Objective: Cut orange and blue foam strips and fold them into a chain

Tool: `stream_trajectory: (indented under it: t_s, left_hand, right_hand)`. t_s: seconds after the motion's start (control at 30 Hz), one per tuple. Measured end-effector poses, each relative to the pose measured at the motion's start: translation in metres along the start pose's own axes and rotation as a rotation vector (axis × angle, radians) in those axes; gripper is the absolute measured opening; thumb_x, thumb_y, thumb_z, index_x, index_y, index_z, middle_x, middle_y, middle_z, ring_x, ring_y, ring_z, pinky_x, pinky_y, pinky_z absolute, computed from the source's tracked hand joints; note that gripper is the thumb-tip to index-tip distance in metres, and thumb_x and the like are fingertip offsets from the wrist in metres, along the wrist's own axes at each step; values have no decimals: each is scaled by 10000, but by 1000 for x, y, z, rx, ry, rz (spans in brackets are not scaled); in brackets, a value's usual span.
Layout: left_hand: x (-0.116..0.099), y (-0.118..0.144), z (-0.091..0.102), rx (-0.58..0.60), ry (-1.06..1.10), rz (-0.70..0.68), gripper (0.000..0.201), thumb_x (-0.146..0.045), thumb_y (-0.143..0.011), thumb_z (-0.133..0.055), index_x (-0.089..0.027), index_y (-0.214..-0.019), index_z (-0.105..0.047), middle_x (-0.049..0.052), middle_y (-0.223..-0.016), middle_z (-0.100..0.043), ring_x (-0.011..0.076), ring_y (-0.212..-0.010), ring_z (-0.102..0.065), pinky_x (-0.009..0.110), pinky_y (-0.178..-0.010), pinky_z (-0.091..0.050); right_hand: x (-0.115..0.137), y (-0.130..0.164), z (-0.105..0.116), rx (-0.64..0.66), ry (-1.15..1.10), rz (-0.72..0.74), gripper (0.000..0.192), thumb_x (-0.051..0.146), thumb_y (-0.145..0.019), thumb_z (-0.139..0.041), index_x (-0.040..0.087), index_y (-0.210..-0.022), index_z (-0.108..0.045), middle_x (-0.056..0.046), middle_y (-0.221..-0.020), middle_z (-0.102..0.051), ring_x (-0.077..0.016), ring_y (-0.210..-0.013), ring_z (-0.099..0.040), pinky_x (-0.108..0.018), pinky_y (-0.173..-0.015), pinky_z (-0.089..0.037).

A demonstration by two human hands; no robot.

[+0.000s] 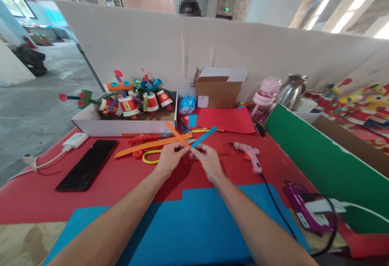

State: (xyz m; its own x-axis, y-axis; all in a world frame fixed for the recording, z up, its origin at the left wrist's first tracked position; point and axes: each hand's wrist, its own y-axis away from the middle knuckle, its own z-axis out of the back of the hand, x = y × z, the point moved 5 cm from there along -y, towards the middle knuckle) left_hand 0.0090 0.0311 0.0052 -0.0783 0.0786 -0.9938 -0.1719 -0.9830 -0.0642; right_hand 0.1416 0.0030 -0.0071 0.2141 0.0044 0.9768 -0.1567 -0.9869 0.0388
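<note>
Head: glue gun (248, 155) beside hands (188, 158)

Two bare forearms run up from the bottom edge, no sleeves anywhere along their visible length. The left hand (169, 157) and right hand (207, 159) wear no gloves, and no rings, watch or bracelet show at fingers or wrists

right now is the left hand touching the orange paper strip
Touching. The head view shows the left hand pinching the lower end of the orange strip at its fingertips, where it crosses the blue strip.
</note>
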Motion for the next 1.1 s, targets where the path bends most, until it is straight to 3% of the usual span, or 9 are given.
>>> stream_trajectory:
  t_s: [0.1, 0.37, 0.63, 0.93, 1.1]
  left_hand:
    - [-1, 0, -1, 11, -9, -8, 209, -347, -667, -679, -158, -586, -643, -4, -561, -610, 121, -553, -499, 231, -544, -371]
    - [1, 2, -8, 62, 241, 119, 288, -387, -560, -777, -152, -663, -648, -4, -613, -634, 106, -560, -535, 225, -563, -428]
    - [4, 1, -6, 64, 204, 92, 279, -398, -588, -752, -152, -649, -634, -4, -601, -614, 110, -553, -527, 234, -556, -436]
    - [1, 2, -7, 82, 191, 100, 254, -385, -607, -737, -152, -611, -633, 1, -577, -612, 100, -524, -503, 220, -514, -419]
    - [1, 4, -11, 87, 271, 157, 309, -396, -581, -774, -134, -711, -674, 13, -634, -643, 98, -542, -513, 222, -510, -439]
  right_hand:
    - [2, 0, 0, 10, -9, 5, 220, 355, -587, -757, 181, -680, -662, 0, -633, -672, -136, -573, -624, -272, -611, -530]
    - [-4, 0, 0, -44, -103, -30, 232, 349, -588, -760, 170, -680, -644, -28, -649, -708, -152, -574, -650, -311, -664, -545]
    - [-6, 0, -3, -13, -141, -79, 222, 328, -576, -768, 166, -684, -662, -24, -650, -703, -139, -591, -641, -307, -694, -533]
    - [-1, -1, 0, -41, -11, 5, 190, 343, -589, -747, 181, -630, -657, -24, -629, -697, -161, -604, -629, -306, -669, -503]
    - [-1, 0, 0, -73, -69, 2, 164, 326, -596, -735, 191, -636, -651, -11, -635, -697, -159, -611, -636, -308, -683, -508]
